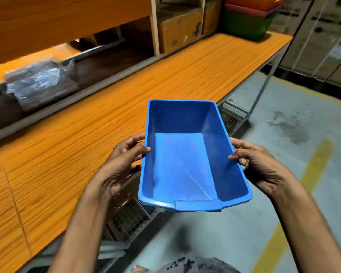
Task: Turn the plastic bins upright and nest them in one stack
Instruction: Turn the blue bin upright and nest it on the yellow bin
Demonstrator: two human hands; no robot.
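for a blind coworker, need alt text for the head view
The left hand and right hand hold an empty blue bin upright by an orange table; a stack of nested coloured bins sits at its far end.

We hold both bare arms out in front of us. Our left hand (124, 160) and our right hand (258, 166) each pinch one long side of the blue bin (181, 164), with thumbs on the rim and fingers curled outside.

Bin (183, 168) between left hand (122, 164) and right hand (258, 166), beside table (126, 107); nested stack (248, 18) on table's far end.
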